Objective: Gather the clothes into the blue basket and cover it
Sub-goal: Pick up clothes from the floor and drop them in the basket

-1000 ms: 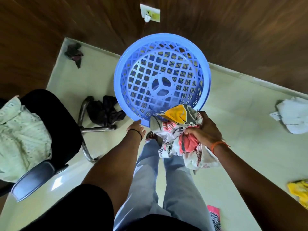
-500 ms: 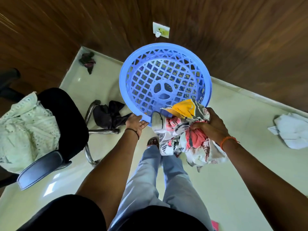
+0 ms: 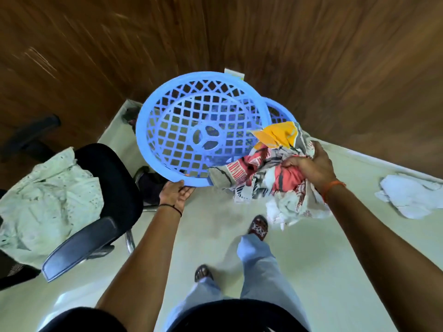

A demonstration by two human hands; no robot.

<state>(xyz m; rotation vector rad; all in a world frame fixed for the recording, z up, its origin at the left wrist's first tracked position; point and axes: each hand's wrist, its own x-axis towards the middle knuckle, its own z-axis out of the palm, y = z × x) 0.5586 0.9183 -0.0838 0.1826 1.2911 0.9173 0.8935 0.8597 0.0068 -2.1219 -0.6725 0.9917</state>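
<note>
While the round blue latticed plastic lid [image 3: 201, 130] is tilted up by left hand [image 3: 176, 194] fingers curled under its rim, exposing the blue basket [image 3: 279, 111] behind, the patterned cloth bundle [image 3: 271, 173], clenched in the right hand [image 3: 311, 164], could be snagged on the lid edge and spilled.

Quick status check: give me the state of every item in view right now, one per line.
Blue lid: lifted and tilted, held at its near rim.
Blue basket: partly uncovered behind the lid.
Left hand: gripping the lid's rim.
Right hand: clutching the patterned clothes bundle, not yet in the basket.
Pale green garment: lying on the black chair.
White cloth: on the floor.
</note>
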